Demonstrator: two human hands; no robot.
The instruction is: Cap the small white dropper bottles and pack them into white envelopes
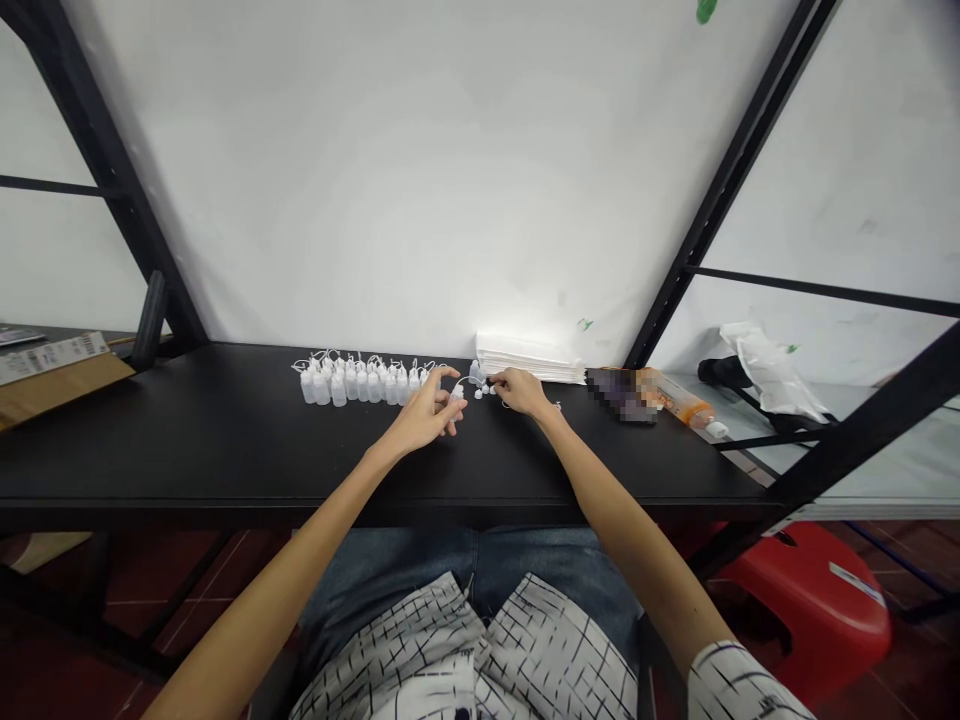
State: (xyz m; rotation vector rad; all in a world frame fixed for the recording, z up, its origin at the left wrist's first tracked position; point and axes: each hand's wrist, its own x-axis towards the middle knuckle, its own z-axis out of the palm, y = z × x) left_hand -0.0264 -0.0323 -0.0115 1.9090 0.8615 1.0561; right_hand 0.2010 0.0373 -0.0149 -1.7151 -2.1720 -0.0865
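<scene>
Black tabletop (225,440) set against a pale wall (420,180), seen from above. The left hand (424,408), near the middle, pinches a small white bottle (457,392) between thumb and fingers, raised above the surface. A thin white strand (470,379) arches from this bottle toward the right hand (523,390). The right hand's fingers are bent together beside small white caps (480,394); whether they grip one cannot be told. To the left of the left hand, similar bottles (361,382) stand upright in close rows. Behind the right hand lies a stack of white sheets (525,356); farther right, a drink bottle (684,402) lies on its side. Far left, a cardboard box (71,385); lower right, a red stool (817,610).
</scene>
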